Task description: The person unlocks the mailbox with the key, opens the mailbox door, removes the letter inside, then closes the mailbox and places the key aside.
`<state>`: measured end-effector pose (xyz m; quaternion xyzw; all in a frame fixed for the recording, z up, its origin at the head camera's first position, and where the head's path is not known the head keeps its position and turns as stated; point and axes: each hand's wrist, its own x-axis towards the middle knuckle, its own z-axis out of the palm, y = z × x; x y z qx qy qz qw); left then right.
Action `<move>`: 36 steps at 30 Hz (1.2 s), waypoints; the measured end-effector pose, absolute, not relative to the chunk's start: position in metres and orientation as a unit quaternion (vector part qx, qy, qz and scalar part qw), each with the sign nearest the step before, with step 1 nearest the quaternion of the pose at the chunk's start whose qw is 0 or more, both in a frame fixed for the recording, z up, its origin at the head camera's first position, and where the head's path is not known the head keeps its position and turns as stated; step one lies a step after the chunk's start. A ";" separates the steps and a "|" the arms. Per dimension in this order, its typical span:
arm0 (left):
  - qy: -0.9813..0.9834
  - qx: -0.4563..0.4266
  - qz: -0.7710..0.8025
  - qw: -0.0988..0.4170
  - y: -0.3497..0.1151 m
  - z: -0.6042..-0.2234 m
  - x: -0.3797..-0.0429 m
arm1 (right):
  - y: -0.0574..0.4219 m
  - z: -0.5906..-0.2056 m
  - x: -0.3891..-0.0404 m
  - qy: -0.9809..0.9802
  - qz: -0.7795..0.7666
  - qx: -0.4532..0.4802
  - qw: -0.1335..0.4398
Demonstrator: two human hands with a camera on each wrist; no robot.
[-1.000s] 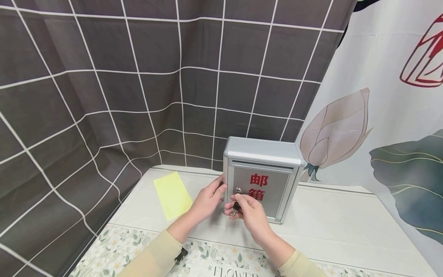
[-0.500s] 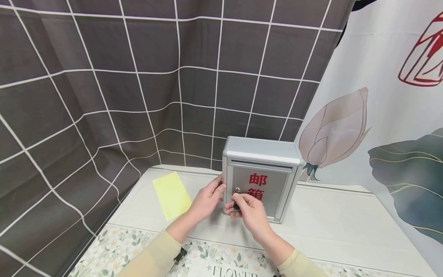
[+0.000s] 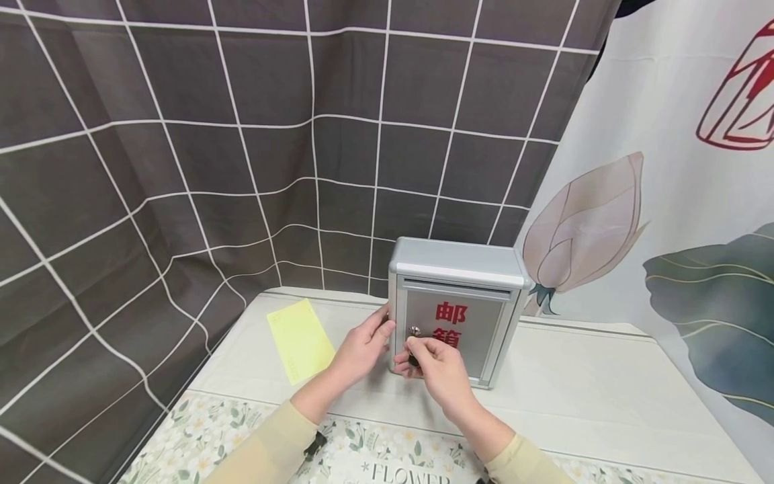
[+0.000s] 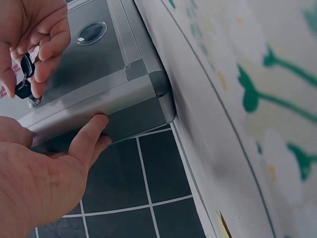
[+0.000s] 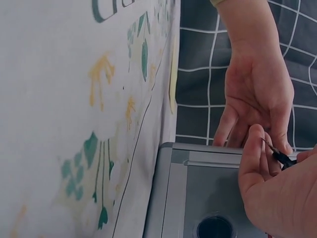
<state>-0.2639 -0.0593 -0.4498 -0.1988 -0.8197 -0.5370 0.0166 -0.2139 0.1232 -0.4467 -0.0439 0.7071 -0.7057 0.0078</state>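
Observation:
A silver metal mailbox (image 3: 459, 259) with red characters on its front stands upright on the table. My right hand (image 3: 446, 380) pinches a black-headed key (image 4: 23, 89) between thumb and fingers, right at the lock (image 3: 414, 331) on the left part of the door. A second black key head (image 4: 27, 65) hangs among the fingers in the left wrist view. Fingers of my left hand (image 3: 359, 346) rest against the mailbox's left side, fairly straight, with the thumb by its front edge. In the left wrist view, a round dark window (image 4: 92, 33) shows low on the door.
A yellow sheet of paper (image 3: 302, 341) lies on the table to the left of the mailbox. Flower-patterned cloth (image 3: 211, 430) covers the table's near part. Behind hang a dark checked curtain (image 3: 351, 161) and a white one (image 3: 677, 107) with lotus prints.
The fingers of my right hand have shifted slightly at the lock around the key. The left hand and the mailbox have kept their places.

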 end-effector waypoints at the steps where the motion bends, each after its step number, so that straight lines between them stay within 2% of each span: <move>1: -0.820 -0.199 -0.537 0.018 -0.059 -0.450 -0.264 | 0.123 -0.446 -0.214 0.706 -0.707 -0.044 0.009; 12: -0.817 -0.192 -0.543 0.017 -0.058 -0.449 -0.265 | 0.125 -0.444 -0.214 0.692 -0.720 -0.050 0.018; 20: -0.811 -0.195 -0.551 0.019 -0.058 -0.449 -0.264 | 0.126 -0.443 -0.215 0.717 -0.695 -0.044 0.002; 30: -0.812 -0.195 -0.550 0.010 -0.058 -0.449 -0.264 | 0.124 -0.442 -0.213 0.787 -0.612 -0.048 -0.063; 36: -0.813 -0.195 -0.549 0.010 -0.058 -0.449 -0.264 | 0.123 -0.442 -0.210 0.848 -0.512 -0.055 -0.128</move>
